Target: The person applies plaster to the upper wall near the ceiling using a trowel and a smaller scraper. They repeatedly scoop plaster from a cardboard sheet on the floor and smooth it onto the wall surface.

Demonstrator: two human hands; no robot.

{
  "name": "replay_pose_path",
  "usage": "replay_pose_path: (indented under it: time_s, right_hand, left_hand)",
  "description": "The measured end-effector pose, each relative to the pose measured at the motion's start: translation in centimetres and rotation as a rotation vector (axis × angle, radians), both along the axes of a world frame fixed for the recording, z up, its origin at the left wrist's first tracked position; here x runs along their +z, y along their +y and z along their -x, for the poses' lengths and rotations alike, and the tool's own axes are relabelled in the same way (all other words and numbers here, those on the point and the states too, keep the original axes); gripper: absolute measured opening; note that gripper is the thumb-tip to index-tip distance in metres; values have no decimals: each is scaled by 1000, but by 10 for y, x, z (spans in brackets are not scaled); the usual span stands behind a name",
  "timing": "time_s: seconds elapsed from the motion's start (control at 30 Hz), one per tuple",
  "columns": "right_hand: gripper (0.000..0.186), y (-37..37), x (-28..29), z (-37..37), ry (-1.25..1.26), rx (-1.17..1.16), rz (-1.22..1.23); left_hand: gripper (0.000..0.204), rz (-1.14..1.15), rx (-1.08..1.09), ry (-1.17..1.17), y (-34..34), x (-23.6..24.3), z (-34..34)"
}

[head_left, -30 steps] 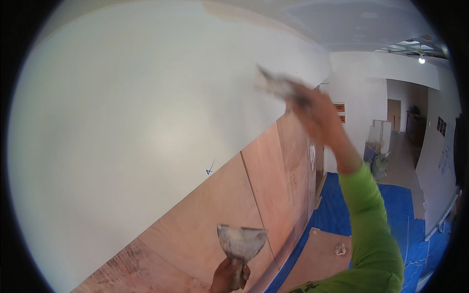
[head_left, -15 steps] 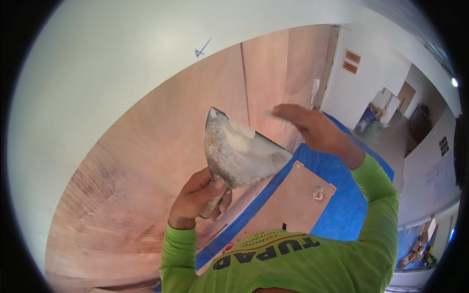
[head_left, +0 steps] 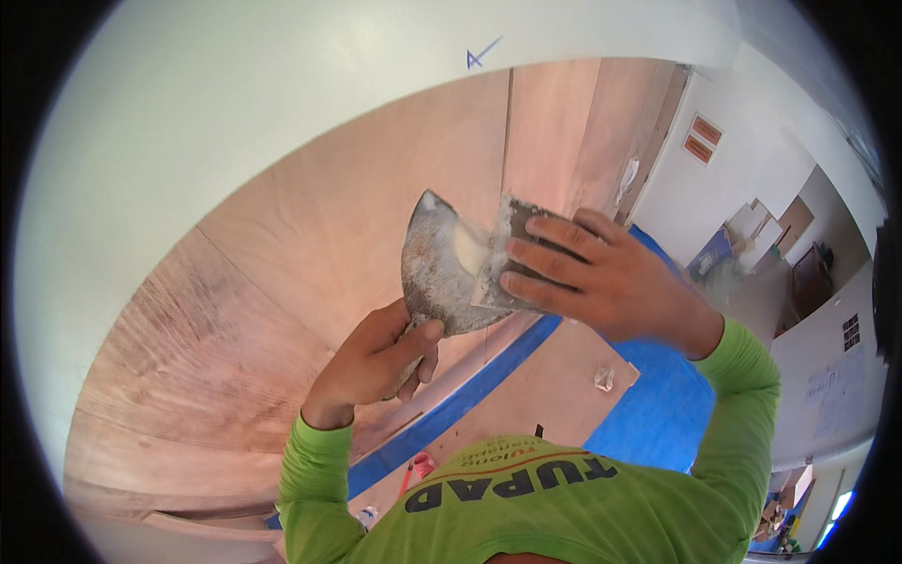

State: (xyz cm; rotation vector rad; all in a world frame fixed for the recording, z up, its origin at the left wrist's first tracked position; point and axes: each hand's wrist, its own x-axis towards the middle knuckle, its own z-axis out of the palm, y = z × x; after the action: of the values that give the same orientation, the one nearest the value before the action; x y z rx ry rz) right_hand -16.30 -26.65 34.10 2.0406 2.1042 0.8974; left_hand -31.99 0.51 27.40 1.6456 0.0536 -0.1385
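Note:
My left hand [head_left: 371, 367] is closed round the handle of a wide putty knife [head_left: 434, 268], its worn blade tilted up in front of the wall. A cream-coloured lump of putty [head_left: 469, 248] lies on that blade. My right hand [head_left: 601, 273] grips a flat, grey, rectangular scraper blade [head_left: 512, 226], fingers spread across its face and the thumb hidden. The scraper's whitish, putty-smeared edge overlaps the right part of the putty knife, beside the lump.
Bare plywood panels [head_left: 376, 179] cover the wall ahead, below a pale painted surface [head_left: 235, 75] with a blue pen mark. On the right, a blue sheet [head_left: 662, 399] lies under a brown board [head_left: 554, 385]. Boxes and panels [head_left: 747, 240] stand farther back.
My right hand has come left and turned its scraper flat against the putty knife. My left hand has shifted slightly left and the view has turned a little.

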Motion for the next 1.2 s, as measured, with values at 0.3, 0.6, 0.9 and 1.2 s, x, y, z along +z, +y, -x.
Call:
replay_pose_path:
  time_s: [0.3,0.6,0.9,1.2]
  right_hand:
    - [63,-58,127,-1,117,-95,-416]
    - [34,-17,283,-78,-202,9,-1105]
    - [33,-1,340,-121,-305,-37,-1134]
    - [35,8,343,-119,-333,-68,-1154]
  left_hand:
    - [27,31,264,-25,34,-26,21]
    - [26,-162,154,-190,3,-93,11]
    - [22,-324,231,-304,-18,-84,10]
    - [36,-266,253,-354,-23,-93,7]
